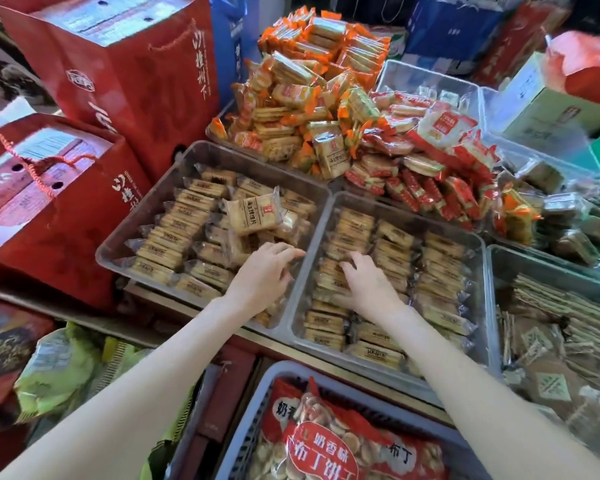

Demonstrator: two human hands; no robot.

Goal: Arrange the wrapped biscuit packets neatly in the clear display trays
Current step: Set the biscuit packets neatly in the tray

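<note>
Both hands (262,275) over biscuit trays (478,244)

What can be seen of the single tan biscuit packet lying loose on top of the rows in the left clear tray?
The loose packet is a squarish, clear-wrapped stack of tan biscuits with dark print and a small red mark on its face. It lies tilted, face up, across the ordered rows in the left tray, towards its back right. Neither hand touches it.

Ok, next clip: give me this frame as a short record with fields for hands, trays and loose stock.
left hand: fingers curled over packets at the left tray's right edge
right hand: resting on packets in the right tray
left tray: rows partly untidy, one packet lying on top
right tray: three neat columns
loose stock: orange-wrapped pile behind
</note>
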